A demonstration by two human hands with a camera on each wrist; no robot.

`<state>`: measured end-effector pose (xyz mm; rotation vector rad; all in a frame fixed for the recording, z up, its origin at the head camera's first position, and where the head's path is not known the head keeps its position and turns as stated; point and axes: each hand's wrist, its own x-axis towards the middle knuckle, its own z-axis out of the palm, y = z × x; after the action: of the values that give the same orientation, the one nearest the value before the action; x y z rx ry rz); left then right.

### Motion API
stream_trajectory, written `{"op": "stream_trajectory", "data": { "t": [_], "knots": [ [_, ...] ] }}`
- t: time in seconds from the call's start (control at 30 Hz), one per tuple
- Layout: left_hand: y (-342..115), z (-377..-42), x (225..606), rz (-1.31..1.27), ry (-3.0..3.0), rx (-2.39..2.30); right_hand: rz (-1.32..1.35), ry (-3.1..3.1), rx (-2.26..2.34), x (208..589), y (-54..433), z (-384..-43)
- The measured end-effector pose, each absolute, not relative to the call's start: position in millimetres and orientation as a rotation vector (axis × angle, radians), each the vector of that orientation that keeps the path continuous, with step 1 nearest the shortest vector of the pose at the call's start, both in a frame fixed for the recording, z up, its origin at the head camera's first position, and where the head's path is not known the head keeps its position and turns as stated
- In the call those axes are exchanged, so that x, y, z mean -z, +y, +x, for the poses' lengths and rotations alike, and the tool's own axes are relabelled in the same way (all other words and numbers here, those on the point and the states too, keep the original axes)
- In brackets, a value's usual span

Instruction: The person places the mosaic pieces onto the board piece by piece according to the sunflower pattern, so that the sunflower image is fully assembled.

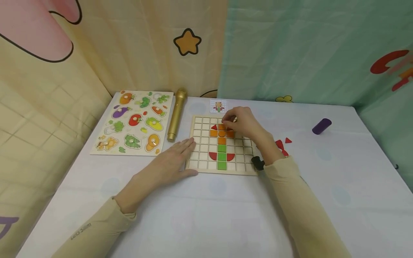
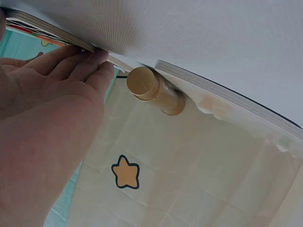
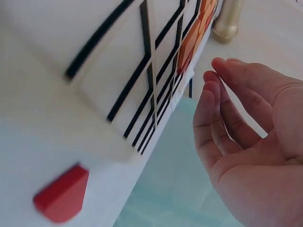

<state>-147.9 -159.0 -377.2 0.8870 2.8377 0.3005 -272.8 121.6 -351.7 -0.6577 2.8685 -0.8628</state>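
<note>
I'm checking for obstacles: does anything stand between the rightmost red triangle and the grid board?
Yes, in the head view: other red pieces lie left of the triangle, and the right forearm crosses between them and the wooden grid board.

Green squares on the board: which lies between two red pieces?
The middle green square, flanked by red pieces; the upper square and lower square are not.

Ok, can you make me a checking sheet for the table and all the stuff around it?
Surface: pale cloth over the table
Job's things: grid board with orange pieces, green pieces and red pieces; loose red pieces to its right; picture card behind
Clutter: vegetable puzzle, gold microphone, purple tube
Hands: left hand at the board's left edge; right hand over the board, grip unclear
Cables: nothing seen
Surroundings: hanging cloth, printed star
</note>
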Motion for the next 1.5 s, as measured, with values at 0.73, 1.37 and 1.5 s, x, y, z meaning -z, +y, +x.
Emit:
{"op": "stream_trajectory", "data": {
  "t": [0.73,1.37,1.5],
  "knots": [
    [-161,-147,380,0.875,2.840,-0.307,-0.418,2.702,0.696,345,220,-223],
    [-160,-149,377,0.888,2.841,-0.328,-0.405,2.766,0.713,349,213,-222],
    [-160,-149,377,0.893,2.840,-0.342,-0.434,2.795,0.723,351,213,-222]
  ]
}}
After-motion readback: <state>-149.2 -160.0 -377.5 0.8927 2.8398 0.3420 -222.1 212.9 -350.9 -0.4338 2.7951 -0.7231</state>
